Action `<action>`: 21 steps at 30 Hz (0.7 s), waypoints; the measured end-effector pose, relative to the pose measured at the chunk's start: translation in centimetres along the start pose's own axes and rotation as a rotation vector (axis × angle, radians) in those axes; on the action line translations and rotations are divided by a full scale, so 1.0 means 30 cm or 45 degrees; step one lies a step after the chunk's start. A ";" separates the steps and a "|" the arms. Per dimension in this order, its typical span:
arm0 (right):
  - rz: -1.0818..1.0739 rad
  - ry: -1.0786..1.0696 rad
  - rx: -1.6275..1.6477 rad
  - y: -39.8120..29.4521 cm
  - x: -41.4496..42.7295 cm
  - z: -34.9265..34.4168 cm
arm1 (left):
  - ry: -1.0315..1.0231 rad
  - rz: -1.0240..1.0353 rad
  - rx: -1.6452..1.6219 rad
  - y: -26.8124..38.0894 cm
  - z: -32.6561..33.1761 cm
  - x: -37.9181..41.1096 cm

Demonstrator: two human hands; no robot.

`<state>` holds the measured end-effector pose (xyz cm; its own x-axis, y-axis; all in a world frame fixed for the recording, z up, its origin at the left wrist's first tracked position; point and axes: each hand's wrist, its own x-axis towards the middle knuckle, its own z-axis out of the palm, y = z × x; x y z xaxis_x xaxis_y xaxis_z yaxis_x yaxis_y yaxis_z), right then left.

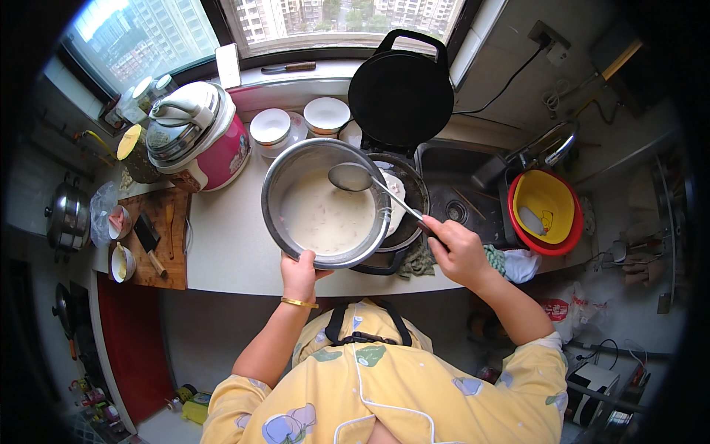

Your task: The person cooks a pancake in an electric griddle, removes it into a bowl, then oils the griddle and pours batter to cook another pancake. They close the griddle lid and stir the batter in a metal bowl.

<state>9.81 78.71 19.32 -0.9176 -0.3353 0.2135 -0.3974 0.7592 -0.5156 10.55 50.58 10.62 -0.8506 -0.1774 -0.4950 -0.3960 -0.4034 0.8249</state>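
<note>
My left hand (300, 276) grips the near rim of a stainless steel bowl (272, 222). Inside the bowl is a pale, runny batter (327, 216) with small pinkish bits. A metal ladle (350, 177) is held by its handle in my right hand (457, 250), and its bowl is over the batter near the far right rim. Partly hidden behind the steel bowl is the round lower plate of an electric griddle (420, 205), with a patch of batter (396, 202) on it. The griddle's black lid (400, 97) stands raised at the back.
Left of the bowl stands a pink electric pressure cooker (224, 150). A cleaver (147, 233) lies on a wooden cutting board (180, 222). White bowls (270, 126) sit by the window. To the right are a sink (438, 166), red and yellow basins (543, 205) and cloths (521, 265).
</note>
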 end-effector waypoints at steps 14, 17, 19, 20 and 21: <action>1.167 -0.319 1.402 0.076 0.060 -0.007 | 0.006 -0.013 0.054 -0.042 -0.012 -0.008; 1.204 -0.359 1.432 0.074 0.070 -0.044 | -0.002 -0.043 0.029 -0.047 -0.020 -0.008; 1.230 -0.382 1.410 0.060 0.076 -0.070 | -0.008 -0.058 -0.005 -0.051 -0.025 -0.008; 1.244 -0.394 1.399 0.051 0.078 -0.083 | -0.017 -0.058 -0.006 -0.052 -0.025 -0.008; 1.253 -0.394 1.394 0.044 0.081 -0.095 | -0.024 -0.057 -0.009 -0.053 -0.026 -0.008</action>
<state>7.02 80.49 21.51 -0.7113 -0.1613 -0.6842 0.6919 0.0110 -0.7219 11.66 50.56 9.22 -0.8383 -0.1421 -0.5263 -0.4316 -0.4169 0.8000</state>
